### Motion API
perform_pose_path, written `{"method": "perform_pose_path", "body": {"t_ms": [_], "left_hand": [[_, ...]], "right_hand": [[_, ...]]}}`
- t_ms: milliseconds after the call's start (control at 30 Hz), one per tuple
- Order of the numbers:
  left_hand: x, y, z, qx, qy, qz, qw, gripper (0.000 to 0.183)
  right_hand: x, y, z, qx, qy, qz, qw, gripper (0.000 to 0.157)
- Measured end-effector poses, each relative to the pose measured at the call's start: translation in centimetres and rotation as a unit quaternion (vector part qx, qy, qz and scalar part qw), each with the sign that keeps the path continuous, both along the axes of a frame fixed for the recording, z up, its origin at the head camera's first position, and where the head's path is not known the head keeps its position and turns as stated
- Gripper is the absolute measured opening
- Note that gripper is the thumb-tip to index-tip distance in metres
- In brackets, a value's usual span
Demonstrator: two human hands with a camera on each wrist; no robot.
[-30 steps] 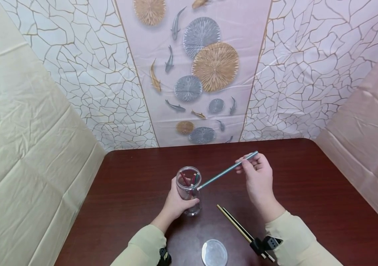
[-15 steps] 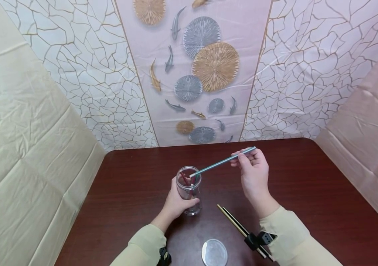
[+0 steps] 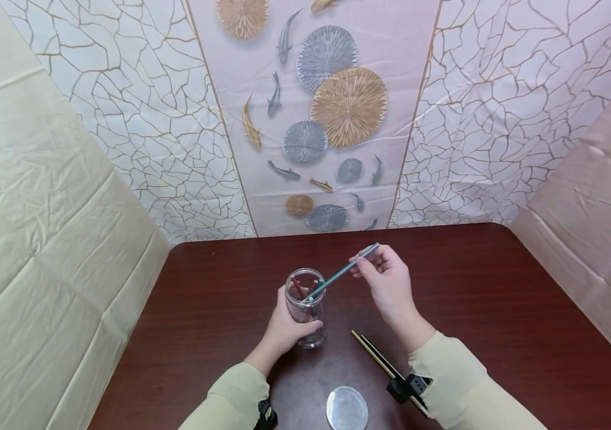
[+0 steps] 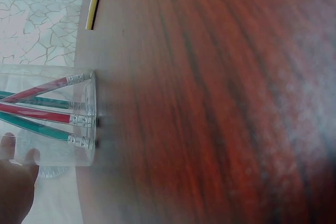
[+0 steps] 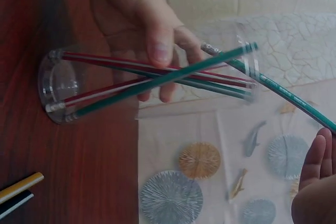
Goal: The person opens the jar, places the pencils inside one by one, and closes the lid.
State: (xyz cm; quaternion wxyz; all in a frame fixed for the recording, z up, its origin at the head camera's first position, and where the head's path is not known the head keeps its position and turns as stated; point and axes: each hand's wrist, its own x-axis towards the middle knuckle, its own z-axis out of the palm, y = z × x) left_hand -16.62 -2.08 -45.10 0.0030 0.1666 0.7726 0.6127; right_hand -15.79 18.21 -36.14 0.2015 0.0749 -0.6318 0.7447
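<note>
A clear jar (image 3: 301, 312) stands upright on the table, gripped around its side by my left hand (image 3: 282, 327). Inside it lean several red pencils (image 4: 42, 113) and green pencils (image 4: 39, 125), eraser ends down. My right hand (image 3: 389, 289) pinches another green pencil (image 3: 341, 273) near its upper end, to the right of the jar. This pencil slants down to the left, and its lower end is inside the jar's mouth. In the right wrist view that pencil's metal band (image 5: 210, 49) shows near the rim, and the left hand (image 5: 152, 30) is behind the jar.
A yellow pencil (image 3: 374, 355) and a black pencil (image 5: 17, 204) lie side by side near the right forearm, partly covered by a black wrist camera (image 3: 408, 388). A round clear lid (image 3: 346, 409) lies at the table's front. Patterned cloth (image 3: 477, 119) hangs behind the table (image 3: 219, 298).
My right hand has moved left and brought the green pencil's lower end from outside the jar, over the rim, into its mouth. My left hand and the jar have stayed put.
</note>
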Motion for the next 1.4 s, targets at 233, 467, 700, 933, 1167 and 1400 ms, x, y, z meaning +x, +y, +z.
{"method": "perform_pose_path", "body": {"t_ms": [233,467,700,933,1167,1400], "left_hand": [[-0.6,0.0,-1.1,-0.001,-0.003,0.004,1.0,0.091],[-1.8,-0.1,-3.6,-0.004,0.0,0.015,0.9999,0.096],[-1.8,-0.1,-3.8,-0.006,0.021,0.014,0.9997,0.096],[-1.7,-0.1,-3.6,0.0,0.01,0.014,0.9999,0.095],[-0.5,0.0,-1.1,-0.002,-0.001,0.007,1.0,0.092],[0.2,0.0,0.2,-0.006,0.003,0.006,1.0,0.089]], "right_hand": [[-0.1,-1.2,-0.9,0.054,-0.018,0.023,0.998,0.01],[0.1,-1.8,-2.0,0.179,-0.027,0.034,0.983,0.011],[0.5,-1.1,-3.0,0.226,-0.023,0.028,0.973,0.024],[0.5,0.5,-5.5,0.303,-0.021,-0.012,0.953,0.028],[0.5,1.6,-8.1,0.385,0.024,-0.042,0.922,0.037],[1.2,2.7,-9.6,0.492,-0.01,-0.029,0.87,0.053]]}}
